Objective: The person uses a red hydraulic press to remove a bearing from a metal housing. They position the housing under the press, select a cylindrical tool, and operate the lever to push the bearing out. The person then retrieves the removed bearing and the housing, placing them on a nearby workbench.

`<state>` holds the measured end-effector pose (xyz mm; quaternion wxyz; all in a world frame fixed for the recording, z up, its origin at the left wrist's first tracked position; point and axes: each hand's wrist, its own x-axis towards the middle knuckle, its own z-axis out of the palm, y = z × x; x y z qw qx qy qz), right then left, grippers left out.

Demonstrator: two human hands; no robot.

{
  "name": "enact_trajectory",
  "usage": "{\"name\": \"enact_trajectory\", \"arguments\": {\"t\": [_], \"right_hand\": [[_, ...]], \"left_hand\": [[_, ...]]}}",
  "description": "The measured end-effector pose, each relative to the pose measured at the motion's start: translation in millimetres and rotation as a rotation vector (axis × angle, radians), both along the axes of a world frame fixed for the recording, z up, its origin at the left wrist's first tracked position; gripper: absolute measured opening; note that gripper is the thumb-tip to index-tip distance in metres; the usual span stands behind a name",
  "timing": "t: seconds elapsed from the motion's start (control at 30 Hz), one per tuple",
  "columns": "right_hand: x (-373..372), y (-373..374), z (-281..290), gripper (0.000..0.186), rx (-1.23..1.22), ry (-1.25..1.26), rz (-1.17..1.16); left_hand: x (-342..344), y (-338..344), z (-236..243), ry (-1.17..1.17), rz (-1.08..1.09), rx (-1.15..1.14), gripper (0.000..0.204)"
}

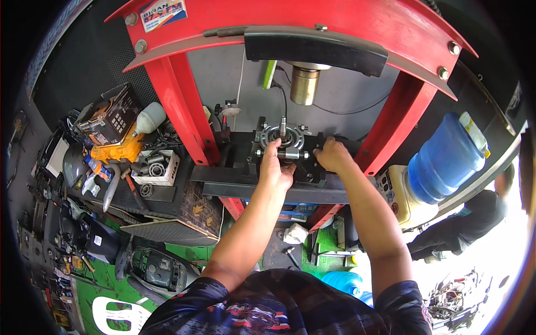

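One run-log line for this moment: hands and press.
left hand: at round metal part | right hand: at black block | ram: above, touching neither hand | press frame: red

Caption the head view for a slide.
Left hand at a silvery ringed part, right hand at the black block beside it, within a red press frame.

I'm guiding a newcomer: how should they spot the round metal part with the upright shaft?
Find the big red press frame, then the brass-coloured cylinder hanging inside it. Below and left of that, by the person's left hand, is the round metal part. Unlike the black blocks around it, it is silvery and ring-shaped, with a slim shaft standing at its middle.
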<state>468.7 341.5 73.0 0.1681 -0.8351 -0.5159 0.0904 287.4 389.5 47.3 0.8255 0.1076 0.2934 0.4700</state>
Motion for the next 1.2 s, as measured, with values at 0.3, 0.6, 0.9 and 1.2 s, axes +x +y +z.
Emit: {"name": "enact_trajectory", "arguments": {"t": [0.3, 0.6, 0.9, 1.2], "right_hand": [[-5.2, -4.7, -8.3, 0.051, 0.132, 0.066, -0.001], [36.3, -6.9, -59.5, 0.037, 0.369, 0.634, -0.091], [38.0, -1.1, -57.4, 0.038, 0.242, 1.043, -0.180], [16.0, -35.0, 6.0, 0.042, 0.479, 0.131, 0.191]], "left_hand": [[-5.0, 4.1, -0.8, -0.046, 0.004, 0.015, 0.040], [-8.0, 5.5, 2.6, -0.074, -0.030, -0.042, 0.047], [-11.2, 2.9, 4.4, -0.098, -0.067, -0.013, 0.051], [-12.5, 0.9, 9.5, -0.071, -0.089, -0.028, 0.050]]}}
